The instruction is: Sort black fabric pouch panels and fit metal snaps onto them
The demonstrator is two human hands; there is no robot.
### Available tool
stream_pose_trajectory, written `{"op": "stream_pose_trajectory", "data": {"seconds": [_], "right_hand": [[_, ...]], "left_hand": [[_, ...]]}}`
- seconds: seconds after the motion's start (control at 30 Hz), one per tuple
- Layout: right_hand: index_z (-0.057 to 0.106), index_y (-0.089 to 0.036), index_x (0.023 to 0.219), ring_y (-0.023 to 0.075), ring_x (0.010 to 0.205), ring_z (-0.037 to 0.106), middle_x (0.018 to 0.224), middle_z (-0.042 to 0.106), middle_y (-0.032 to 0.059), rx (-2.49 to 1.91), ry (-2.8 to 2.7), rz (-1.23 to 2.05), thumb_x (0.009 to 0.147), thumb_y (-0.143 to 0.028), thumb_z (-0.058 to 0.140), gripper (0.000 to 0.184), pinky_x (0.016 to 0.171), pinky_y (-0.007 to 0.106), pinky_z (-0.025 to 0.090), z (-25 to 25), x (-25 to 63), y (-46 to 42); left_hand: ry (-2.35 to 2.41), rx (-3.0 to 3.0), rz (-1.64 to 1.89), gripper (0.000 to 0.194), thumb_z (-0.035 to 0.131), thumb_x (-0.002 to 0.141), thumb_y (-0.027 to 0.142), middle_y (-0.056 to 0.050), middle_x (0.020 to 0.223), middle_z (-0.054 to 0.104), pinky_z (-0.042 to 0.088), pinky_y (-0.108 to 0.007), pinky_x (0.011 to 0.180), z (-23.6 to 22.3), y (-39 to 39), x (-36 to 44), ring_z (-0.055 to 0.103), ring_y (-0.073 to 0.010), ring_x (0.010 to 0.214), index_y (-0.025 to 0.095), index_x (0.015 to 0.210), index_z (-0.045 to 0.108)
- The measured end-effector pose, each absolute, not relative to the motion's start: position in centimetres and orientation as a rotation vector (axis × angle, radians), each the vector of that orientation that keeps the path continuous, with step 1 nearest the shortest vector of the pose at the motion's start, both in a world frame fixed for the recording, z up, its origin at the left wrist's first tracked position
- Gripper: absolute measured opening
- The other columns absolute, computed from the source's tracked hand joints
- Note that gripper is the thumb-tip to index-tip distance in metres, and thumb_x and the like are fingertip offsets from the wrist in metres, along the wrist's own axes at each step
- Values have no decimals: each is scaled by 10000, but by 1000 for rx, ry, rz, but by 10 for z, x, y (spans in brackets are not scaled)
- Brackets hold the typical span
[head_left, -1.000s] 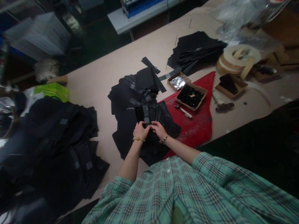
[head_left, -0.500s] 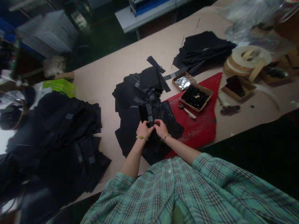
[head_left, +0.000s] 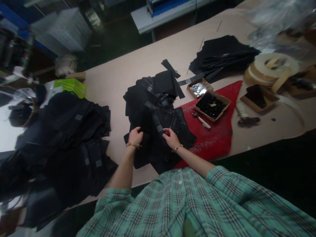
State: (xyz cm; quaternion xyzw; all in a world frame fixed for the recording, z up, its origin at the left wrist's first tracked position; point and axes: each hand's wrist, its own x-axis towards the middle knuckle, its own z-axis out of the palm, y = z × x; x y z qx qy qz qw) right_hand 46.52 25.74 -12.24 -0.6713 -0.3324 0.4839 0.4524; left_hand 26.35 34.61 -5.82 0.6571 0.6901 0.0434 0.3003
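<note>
My left hand (head_left: pixel 135 137) is closed on the edge of a black fabric piece (head_left: pixel 144 123), over the left part of the pile in front of me. At the lower end of a black strap (head_left: pixel 158 122) with a grey patch, the fingers of my right hand (head_left: pixel 171 138) are bent together and appear to pinch it. More black fabric pieces (head_left: pixel 138 98) and straps lie stacked beneath and beyond both hands. Their dark surfaces blend, so single layers are hard to make out.
A red sheet (head_left: pixel 219 140) on the right carries a box of small black parts (head_left: pixel 212 105) and a white-handled tool (head_left: pixel 201 121). Behind lie stacked black pieces (head_left: pixel 222 54) and tape rolls (head_left: pixel 274 67). A large black fabric heap (head_left: pixel 66 144) covers the table's left.
My hands have moved apart from their meeting point on the strap. The left went leftward with a black fabric piece; the right stays by the strap's end. The view has shifted slightly.
</note>
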Motion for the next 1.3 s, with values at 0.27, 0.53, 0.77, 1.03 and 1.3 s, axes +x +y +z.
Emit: {"op": "stream_pose_trajectory", "data": {"seconds": [0.27,0.53,0.77,1.03,1.3], "right_hand": [[631,-175,1021,206,1028,644,1109,689,95,-1639,-740,1269,732,-270,652,305,999,433,478,-138,486,247],[648,-179,1004,209,996,653,1066,698,88,-1750,-728,1253,703,-274,684,318,950,441,513,-141,488,246],[661,-185,1063,208,985,658,1082,700,80,-1844,-683,1264,709,-251,715,365,914,439,539,-138,483,250],[709,-166,942,203,919,663,960,711,76,-1955,-880,1206,719,-140,673,228,977,411,495,-129,480,265],[670,-203,936,166,812,653,876,678,24,-1624,-513,1461,794,-287,649,167,738,350,589,-121,462,268]], "left_hand": [[3030,1435,-394,1004,554,839,286,-85,1350,597,533,-526,838,114,332,9,640,-336,1086,281,1507,-195],[2645,1314,-770,612,595,766,211,-199,1343,584,519,-551,870,11,308,7,601,-388,1166,172,1356,440],[1753,1694,414,320,545,879,357,-76,1073,712,519,-314,896,-106,292,247,667,-183,933,194,1122,674],[1589,1231,633,332,677,794,417,-71,920,720,526,-268,776,-133,297,340,661,-150,810,152,993,691],[1491,1083,707,478,773,693,423,-75,882,695,536,-275,751,-135,297,330,659,-146,783,120,1044,654]]}}
